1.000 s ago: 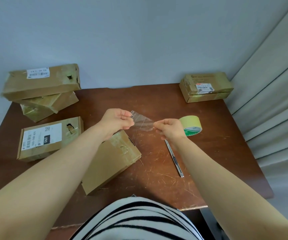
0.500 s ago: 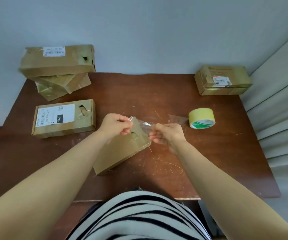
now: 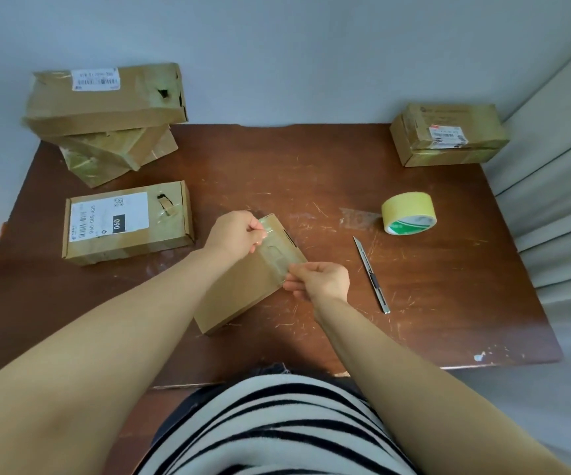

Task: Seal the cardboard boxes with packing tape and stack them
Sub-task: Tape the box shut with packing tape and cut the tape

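While left grip (image 3: 236, 234), right grip (image 3: 325, 281) pinch tape strip (image 3: 276, 250) across box (image 3: 239, 296) end, knife (image 3: 369, 272) near

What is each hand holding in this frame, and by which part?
Both hold one clear tape strip, stretched over the small cardboard box: left hand pinches its far end, right hand its near end.

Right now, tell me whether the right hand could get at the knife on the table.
Probably yes. The knife lies just right of the right hand, nothing between them. That hand pinches the tape strip over the box, so it must let go first.
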Motion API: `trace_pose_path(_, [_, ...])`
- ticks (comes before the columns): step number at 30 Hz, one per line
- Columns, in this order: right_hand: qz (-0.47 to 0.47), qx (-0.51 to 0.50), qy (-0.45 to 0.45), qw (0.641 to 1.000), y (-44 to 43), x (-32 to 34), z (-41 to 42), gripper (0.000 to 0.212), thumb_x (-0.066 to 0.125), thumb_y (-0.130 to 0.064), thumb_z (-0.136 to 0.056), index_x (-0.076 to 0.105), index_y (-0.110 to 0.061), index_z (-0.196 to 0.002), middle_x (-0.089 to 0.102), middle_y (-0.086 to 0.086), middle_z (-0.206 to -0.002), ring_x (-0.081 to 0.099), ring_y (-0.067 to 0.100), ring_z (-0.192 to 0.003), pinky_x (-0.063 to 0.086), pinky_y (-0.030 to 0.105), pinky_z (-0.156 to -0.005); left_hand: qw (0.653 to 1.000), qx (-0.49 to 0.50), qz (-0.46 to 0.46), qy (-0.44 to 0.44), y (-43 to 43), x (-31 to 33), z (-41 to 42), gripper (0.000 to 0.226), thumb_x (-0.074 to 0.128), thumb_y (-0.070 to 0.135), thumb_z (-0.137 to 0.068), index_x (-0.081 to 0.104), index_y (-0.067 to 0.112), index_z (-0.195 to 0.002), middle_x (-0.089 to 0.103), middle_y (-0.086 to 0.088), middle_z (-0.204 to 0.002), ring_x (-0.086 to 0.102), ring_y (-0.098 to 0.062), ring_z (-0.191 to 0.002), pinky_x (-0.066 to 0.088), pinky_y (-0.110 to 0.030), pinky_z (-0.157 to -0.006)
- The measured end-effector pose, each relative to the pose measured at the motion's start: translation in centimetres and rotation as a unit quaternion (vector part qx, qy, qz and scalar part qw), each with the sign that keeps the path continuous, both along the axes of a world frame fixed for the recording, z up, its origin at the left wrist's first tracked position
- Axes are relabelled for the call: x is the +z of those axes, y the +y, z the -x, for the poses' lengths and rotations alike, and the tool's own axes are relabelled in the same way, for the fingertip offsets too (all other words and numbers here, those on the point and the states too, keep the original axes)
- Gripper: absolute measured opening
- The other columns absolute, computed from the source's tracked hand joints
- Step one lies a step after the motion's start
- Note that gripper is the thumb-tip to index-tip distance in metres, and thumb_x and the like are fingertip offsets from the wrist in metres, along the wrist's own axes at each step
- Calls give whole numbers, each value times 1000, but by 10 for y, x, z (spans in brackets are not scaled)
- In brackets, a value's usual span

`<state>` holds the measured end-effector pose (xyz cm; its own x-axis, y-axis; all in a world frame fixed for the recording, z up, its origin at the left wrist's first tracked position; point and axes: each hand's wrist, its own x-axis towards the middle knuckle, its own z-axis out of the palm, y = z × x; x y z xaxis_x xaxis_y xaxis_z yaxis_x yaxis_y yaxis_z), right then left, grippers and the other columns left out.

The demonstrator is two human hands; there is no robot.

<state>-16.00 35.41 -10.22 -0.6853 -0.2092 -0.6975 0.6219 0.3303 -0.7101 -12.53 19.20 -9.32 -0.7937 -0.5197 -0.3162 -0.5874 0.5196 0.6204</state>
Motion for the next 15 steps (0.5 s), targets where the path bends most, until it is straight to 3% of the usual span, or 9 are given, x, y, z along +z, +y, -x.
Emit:
trace_pose_path(4, [-19,0,14,1000,-4,-6,-4,14,68,-8,-85,66,-8,-72,70,3,-59,66,14,-53,46,20,-43,999,-29,10,-15,-2,2,3,14,60,20,-93,68,9,-95,66,-3,-74,61,-15,-67,40,-18,-59])
trace_pose_path(8, [-23,6,40,999,-4,-3,-3,12,68,-8,-84,67,-9,-73,70,3,-60,60,15,-48,42,20,-39,999,-23,18,-27,-5,3,6,18,61,30,-92,67,17,-82,69,-3,-73,64,-16,-66,44,-25,-66])
trace_pose_path(11, [-32,39,83,995,-3,3,8,11,69,-8,-81,69,-13,-72,71,4,-64,54,12,-44,41,22,-42,999,15,-27,-12,-7,1,-2,19,61,30,-92,67,17,-79,71,0,-76,64,-13,-61,51,-28,-70])
trace_pose_path(15, [-58,116,125,984,-12,10,34,25,67,-6,-79,67,-17,-57,67,5,-60,49,12,-45,40,26,-47,989,116,-88,21,-2,-3,-19,24,62,29,-91,69,18,-70,72,4,-74,53,-10,-45,47,-27,-72])
